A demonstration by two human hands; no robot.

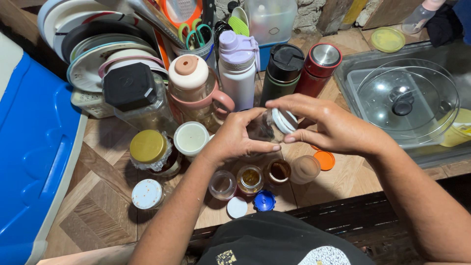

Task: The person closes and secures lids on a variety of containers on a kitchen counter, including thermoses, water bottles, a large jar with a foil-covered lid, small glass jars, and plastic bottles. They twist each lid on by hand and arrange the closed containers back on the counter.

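Note:
My left hand (234,138) grips a small clear glass jar (260,128) held tilted above the counter. My right hand (327,125) has its fingers on the jar's white lid (283,120) at the mouth. Below my hands stand three small open jars: a clear one (222,185), one with yellowish contents (250,179) and one with dark contents (278,172). A frosted jar (304,169) stands beside them. Loose lids lie nearby: white (237,207), blue (264,200), orange (324,160).
A gold-lidded jar (148,147), a white-lidded jar (146,194) and a white cup (191,138) stand left. Bottles (238,68) and tumblers (319,68) line the back, with a dish rack (98,44). A sink (353,68) holds a glass pot lid (406,100). A blue cooler (34,147) lies left.

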